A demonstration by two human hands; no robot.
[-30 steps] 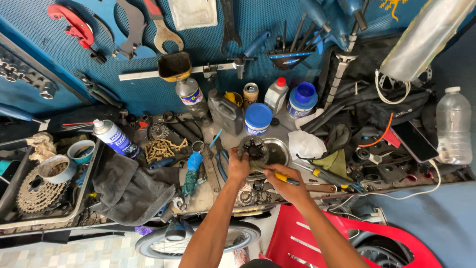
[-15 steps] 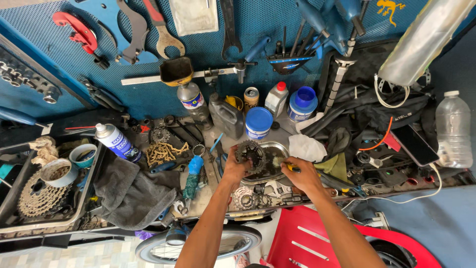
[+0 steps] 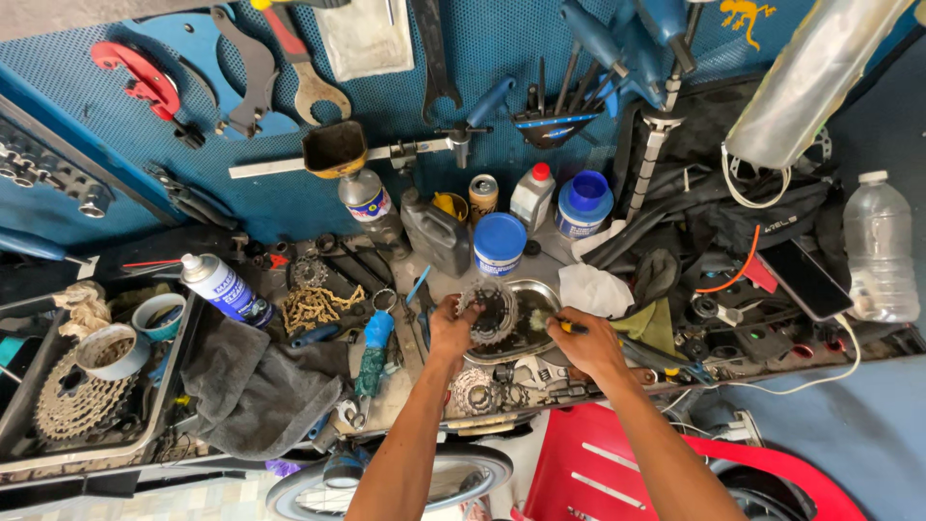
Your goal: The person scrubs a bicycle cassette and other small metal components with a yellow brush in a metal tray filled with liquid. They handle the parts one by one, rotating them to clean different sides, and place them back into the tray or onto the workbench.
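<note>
My left hand (image 3: 449,329) grips a round toothed sprocket cluster (image 3: 488,311) and holds it tilted over a shallow metal pan (image 3: 540,294) at the middle of the workbench. My right hand (image 3: 585,343) holds a small brush with a yellow handle (image 3: 550,323); its bristles touch the sprocket's right side. More loose sprockets (image 3: 475,389) lie on the bench just below my hands.
A blue pegboard (image 3: 145,154) with wrenches hangs behind. A spray can (image 3: 224,287), a chain (image 3: 318,306), a grey rag (image 3: 256,376), bottles and blue tubs (image 3: 500,243) crowd the bench. A large cassette (image 3: 72,391) sits in the left tray. A red chair (image 3: 598,463) and a wheel (image 3: 386,478) stand below.
Both hands moved away from me, up over the metal pan. The right hand brought the brush from below the sprocket cluster to its right side.
</note>
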